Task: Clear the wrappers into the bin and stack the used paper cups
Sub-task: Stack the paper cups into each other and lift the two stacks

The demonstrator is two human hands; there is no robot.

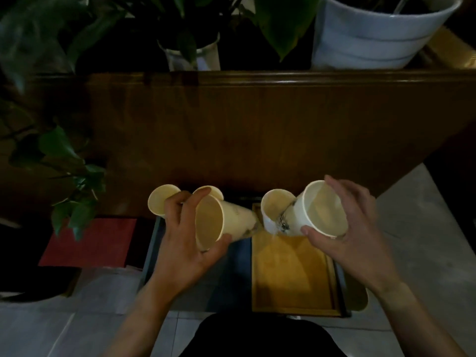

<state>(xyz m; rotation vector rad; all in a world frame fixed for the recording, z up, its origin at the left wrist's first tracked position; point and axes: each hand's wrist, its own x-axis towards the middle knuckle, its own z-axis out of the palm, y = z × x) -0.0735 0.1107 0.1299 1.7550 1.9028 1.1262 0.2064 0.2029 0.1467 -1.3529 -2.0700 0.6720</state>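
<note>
Your left hand [180, 228] and right hand [353, 228] each grip a tipped cup [221, 220] above the wooden tray [291, 274], mouths toward you, probably ready for nesting.

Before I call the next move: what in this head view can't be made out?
- Wrappers and bin: none seen in the head view; whether out of frame or lost in the dark, I cannot tell.
- Two cups behind the left hand: only rims show; the hand covers the rest.
- Print on the left hand's cup and the right hand's cup: blurred and dim.
- Pale object beside the wooden tray: hidden by the right forearm.
</note>
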